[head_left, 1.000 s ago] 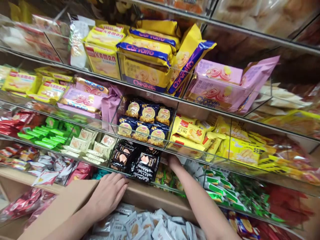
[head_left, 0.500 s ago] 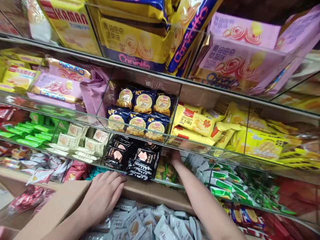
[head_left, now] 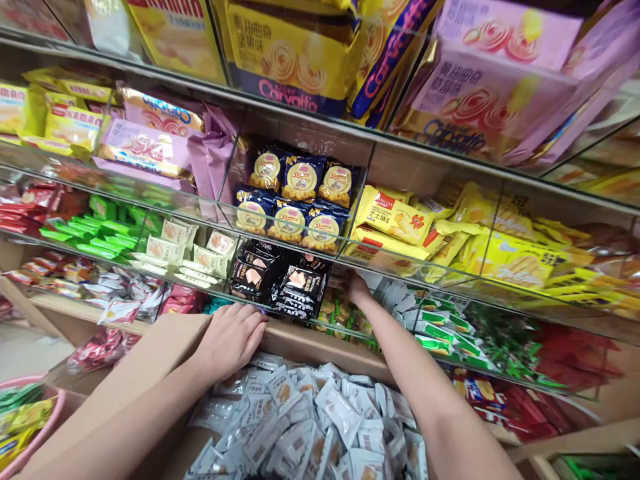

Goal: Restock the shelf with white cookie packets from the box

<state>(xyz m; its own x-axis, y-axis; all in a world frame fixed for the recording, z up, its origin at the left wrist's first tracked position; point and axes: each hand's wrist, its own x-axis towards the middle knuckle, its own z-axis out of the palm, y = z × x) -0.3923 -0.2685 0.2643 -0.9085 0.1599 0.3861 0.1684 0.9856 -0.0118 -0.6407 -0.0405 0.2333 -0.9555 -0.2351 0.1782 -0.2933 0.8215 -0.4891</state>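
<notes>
My left hand point(head_left: 233, 337) is closed over the far left rim of a cardboard box point(head_left: 175, 333), its fingers together and curled over the edge. Inside the box lie many small pale grey-blue snack packets point(head_left: 300, 413). My right hand point(head_left: 357, 290) reaches across the box into a shelf compartment, and its fingers are hidden under the shelf edge above. Below and beside it are small clear packets with yellow and green point(head_left: 343, 319). Black snack packets point(head_left: 300, 287) stand to its left. Grey-white packets point(head_left: 397, 297) lie to its right.
Glass fronts and dividers split the shelves. Navy cookie packets point(head_left: 305, 180) and yellow packets point(head_left: 395, 217) fill the tier above. Green-and-white packets point(head_left: 443, 327) lie right of my right arm. A pink basket point(head_left: 57, 417) holding packets stands at the lower left.
The view has shifted, so the shelves sit slightly higher and further right at the left side, and more of the box's packets show. Both hands keep about the same places on box and shelf.
</notes>
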